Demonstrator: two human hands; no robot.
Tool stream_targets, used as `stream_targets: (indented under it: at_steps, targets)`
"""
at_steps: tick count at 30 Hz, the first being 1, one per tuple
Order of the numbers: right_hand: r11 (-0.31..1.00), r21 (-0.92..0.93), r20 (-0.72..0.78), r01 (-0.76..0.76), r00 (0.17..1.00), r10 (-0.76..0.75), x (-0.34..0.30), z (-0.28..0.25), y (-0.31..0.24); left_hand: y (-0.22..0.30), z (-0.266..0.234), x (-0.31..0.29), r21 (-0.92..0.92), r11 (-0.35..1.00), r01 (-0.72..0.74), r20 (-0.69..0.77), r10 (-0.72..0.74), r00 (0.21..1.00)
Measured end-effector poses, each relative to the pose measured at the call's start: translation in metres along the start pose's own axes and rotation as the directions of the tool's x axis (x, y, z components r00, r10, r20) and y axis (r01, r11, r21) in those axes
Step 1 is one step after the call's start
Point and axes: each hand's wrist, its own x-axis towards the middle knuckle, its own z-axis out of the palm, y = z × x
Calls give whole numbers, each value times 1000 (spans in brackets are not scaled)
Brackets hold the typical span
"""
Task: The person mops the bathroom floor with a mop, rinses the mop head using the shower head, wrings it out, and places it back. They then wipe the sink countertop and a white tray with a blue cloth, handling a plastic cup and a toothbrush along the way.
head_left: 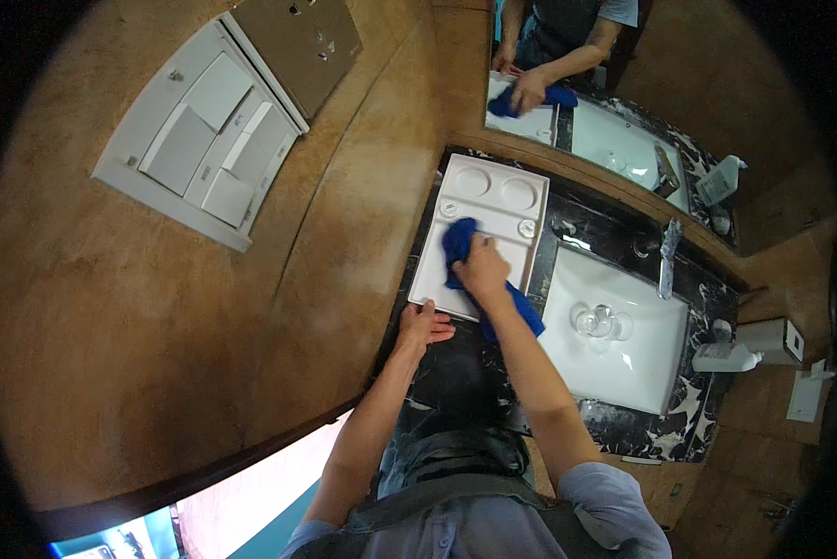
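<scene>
A white compartmented tray (428, 281) lies on the black marbled counter, left of the sink. Two round recesses mark its far end, and small round pieces sit near its left and right sides. My left hand (423, 328) is at the near left corner, thumb on the rim and fingers along the near edge. Over the middle of the tray, my right hand (483, 270) is closed on a dark blue cloth (458, 242). Part of the cloth bunches up beyond the fingers; the rest trails under my wrist, over the tray's near right edge.
The white sink (567, 373) holds a clear glass-like object (597, 321). A metal faucet (668, 256) stands behind it. Right of the sink are a white bottle (726, 358) and a tissue box (772, 340). A mirror (614, 140) borders the far side; a white dispenser panel (204, 135) hangs on the left wall.
</scene>
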Motion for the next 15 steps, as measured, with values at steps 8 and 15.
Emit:
stream_targets:
  at_steps: [8,15]
  targets:
    - [966,95,357,242,897,-260,7,6,-3,-6,4,-3,17,995,-93,-7,94,996]
    - [917,-102,494,387,819,-291,-80,-95,31,-8,2,-3,-19,996,-91,35,92,995]
